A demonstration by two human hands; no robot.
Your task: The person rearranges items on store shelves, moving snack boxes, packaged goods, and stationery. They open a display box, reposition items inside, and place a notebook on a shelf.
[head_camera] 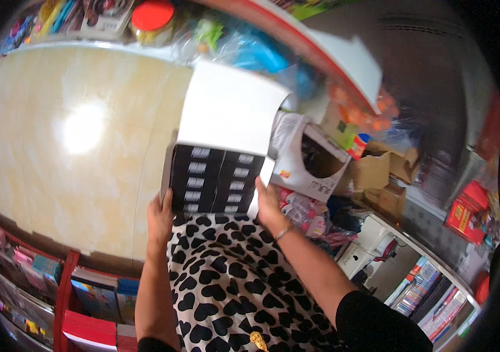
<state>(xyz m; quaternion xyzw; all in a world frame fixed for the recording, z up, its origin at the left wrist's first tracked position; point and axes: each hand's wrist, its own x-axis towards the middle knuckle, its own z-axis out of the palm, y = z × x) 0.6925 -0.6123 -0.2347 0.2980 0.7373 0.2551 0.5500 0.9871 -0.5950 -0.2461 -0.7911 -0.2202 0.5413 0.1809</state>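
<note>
An open cardboard box (234, 105) with a raised white lid is held in front of my body by both hands. Inside it, two columns of black packets (217, 178) bear white printed labels. My left hand (160, 215) grips the left side of the box, thumb toward its rim. On the opposite side, my right hand (269, 202) holds the edge beside a white side flap (265, 174). Below the box is the black heart-patterned cloth (223, 281) of my clothing.
Left is a pale tiled floor (56, 132). Shelves of books (95, 290) stand at lower left. A white carton with a round opening (307, 158), brown cardboard boxes (371, 169) and plastic-wrapped goods lie right. A bookshelf (421, 281) stands lower right, a red-lidded jar (153, 20) at the top.
</note>
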